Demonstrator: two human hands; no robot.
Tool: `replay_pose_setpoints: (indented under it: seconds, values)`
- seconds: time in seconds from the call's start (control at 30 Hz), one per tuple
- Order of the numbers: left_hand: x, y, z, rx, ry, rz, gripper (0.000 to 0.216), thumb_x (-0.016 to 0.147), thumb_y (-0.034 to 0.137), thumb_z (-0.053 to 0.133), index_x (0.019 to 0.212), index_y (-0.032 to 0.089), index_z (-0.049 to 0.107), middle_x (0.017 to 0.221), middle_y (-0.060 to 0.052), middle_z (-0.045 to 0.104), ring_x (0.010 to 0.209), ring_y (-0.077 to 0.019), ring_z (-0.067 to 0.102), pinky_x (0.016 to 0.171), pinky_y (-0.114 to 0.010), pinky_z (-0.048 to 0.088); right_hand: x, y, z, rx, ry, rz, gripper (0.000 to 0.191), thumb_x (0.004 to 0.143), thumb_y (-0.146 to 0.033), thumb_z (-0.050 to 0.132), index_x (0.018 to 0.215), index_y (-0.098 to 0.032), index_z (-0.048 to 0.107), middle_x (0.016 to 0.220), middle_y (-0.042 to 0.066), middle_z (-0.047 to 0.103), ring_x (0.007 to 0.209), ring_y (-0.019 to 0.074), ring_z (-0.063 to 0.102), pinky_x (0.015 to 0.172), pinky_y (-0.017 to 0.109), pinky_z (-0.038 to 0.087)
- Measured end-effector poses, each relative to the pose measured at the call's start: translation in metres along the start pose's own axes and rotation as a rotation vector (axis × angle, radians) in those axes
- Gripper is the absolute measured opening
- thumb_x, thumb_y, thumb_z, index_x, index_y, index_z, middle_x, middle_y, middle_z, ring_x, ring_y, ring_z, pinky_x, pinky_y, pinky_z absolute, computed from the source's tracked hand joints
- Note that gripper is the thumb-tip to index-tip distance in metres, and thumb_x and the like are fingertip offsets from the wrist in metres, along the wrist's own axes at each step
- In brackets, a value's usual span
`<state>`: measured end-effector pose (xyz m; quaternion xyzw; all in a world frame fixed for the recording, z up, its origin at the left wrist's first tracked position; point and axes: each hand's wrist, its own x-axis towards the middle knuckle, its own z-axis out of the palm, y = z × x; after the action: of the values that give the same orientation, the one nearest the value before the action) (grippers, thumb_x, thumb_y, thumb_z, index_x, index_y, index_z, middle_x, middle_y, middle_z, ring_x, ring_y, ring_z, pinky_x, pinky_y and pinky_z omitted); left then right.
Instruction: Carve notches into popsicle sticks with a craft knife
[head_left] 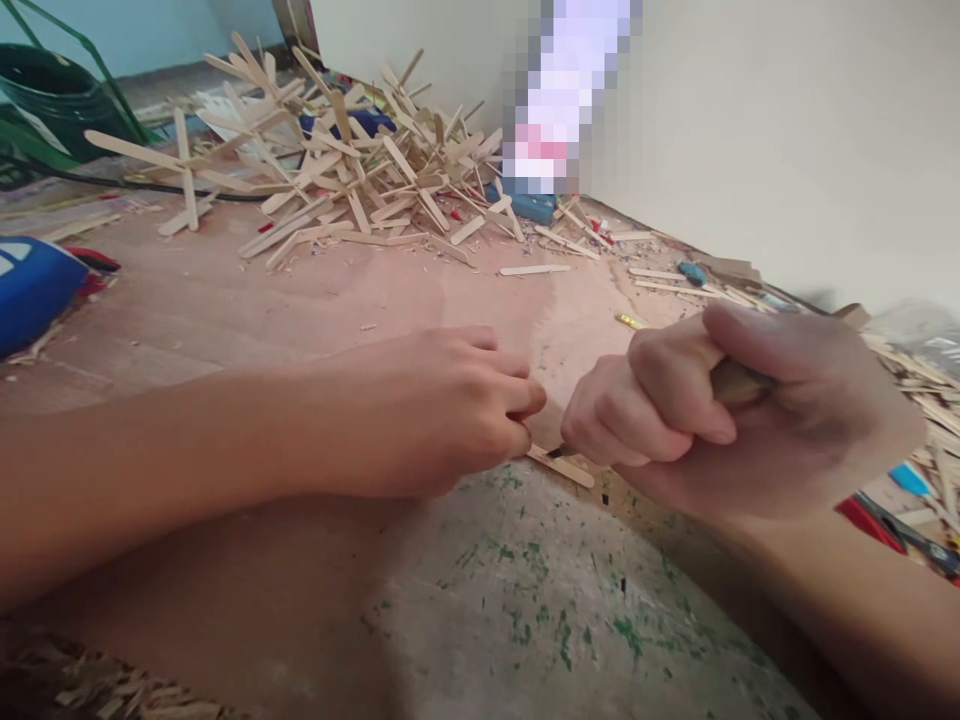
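A flat wooden craft stick (576, 470) lies at the near edge of the tabletop. My left hand (465, 410) is closed over its left end and holds it down with bent fingers. My right hand (697, 410) is a fist around a carving knife, whose brownish handle (741, 384) shows between thumb and fingers. The knife's dark tip (556, 453) pokes out below the fist and meets the stick just right of my left fingers. Most of the knife is hidden inside my hand.
Behind my hands spreads a large pile of crossed craft sticks (405, 180). A blue object (37, 290) stands at the left, a dark green bucket (56, 95) at the back left. More sticks and red-handled pliers (874, 525) lie at the right. A paint-specked grey surface (540, 600) is nearest me.
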<state>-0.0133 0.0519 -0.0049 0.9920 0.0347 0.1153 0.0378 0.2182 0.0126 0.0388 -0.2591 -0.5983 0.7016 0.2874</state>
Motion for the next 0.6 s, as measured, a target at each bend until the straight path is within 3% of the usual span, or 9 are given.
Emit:
replay_pose_setpoints:
  seconds: [0.17,0.4,0.6]
  values:
    - [0.000,0.001,-0.002,0.013,-0.057,-0.014,0.016,0.096,0.011,0.069,0.089,0.023,0.078,0.101,-0.001,0.078,0.093,-0.0214,0.069,0.086,-0.039,0.045,-0.005,-0.001,-0.003,0.016,-0.060,0.048,0.061,0.112,-0.051,0.043,0.061,-0.019,0.035,0.056,-0.002,0.034,0.057,0.0134,0.038,0.064,0.034,0.042]
    - [0.002,0.001,-0.002,0.012,-0.073,-0.030,0.019,0.088,0.007,0.068,0.082,0.023,0.076,0.105,-0.003,0.079,0.093,-0.0221,0.070,0.081,-0.039,0.047,-0.007,-0.008,0.012,-0.117,0.015,0.134,0.065,0.108,-0.056,0.058,0.059,-0.021,0.035,0.059,-0.002,0.035,0.063,0.0165,0.045,0.068,0.037,0.041]
    - [0.003,0.002,0.002,0.006,-0.057,-0.050,0.015,0.083,0.007,0.073,0.081,0.022,0.076,0.096,-0.003,0.077,0.088,-0.0225,0.068,0.079,-0.038,0.046,0.002,0.002,0.015,-0.013,-0.009,0.059,0.062,0.101,-0.049,0.062,0.056,-0.021,0.031,0.053,-0.003,0.028,0.052,0.0128,0.031,0.058,0.036,0.027]
